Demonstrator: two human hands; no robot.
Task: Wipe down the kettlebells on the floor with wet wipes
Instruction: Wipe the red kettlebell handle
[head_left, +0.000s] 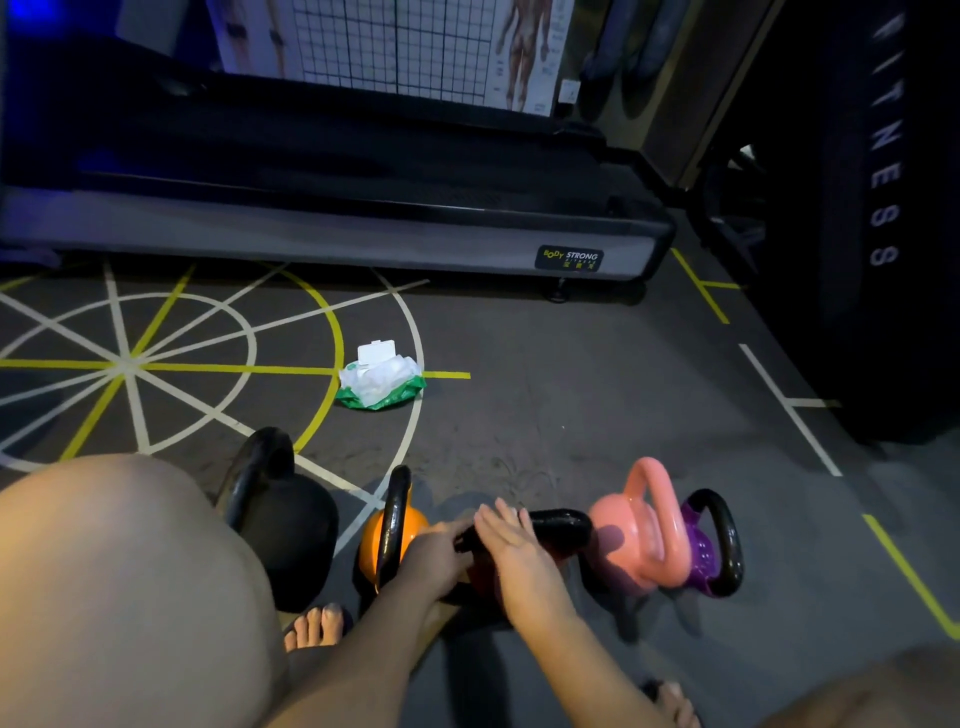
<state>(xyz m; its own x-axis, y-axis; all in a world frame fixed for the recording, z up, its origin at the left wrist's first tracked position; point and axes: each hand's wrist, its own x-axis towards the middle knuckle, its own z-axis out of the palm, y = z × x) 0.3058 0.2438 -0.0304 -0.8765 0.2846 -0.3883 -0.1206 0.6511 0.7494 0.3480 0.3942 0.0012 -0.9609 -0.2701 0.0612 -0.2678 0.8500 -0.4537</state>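
Several kettlebells stand in a row on the floor: a big black kettlebell (291, 525), an orange kettlebell (410, 530), a red kettlebell with a black handle (561, 525), a pink kettlebell (639, 540) and a purple kettlebell (701, 556). My left hand (436, 556) grips the left end of the red one's handle. My right hand (511, 540) lies over that handle with fairly straight fingers; whether a wipe is under it is not clear. An open pack of wet wipes (382, 376) lies on the floor farther away.
A treadmill base (363, 244) runs across the back. A tall black punching bag (883, 208) stands at the right. My bare knees fill the lower corners, and my toes (317, 623) show in sandals. The floor (571, 395) has painted white and yellow lines.
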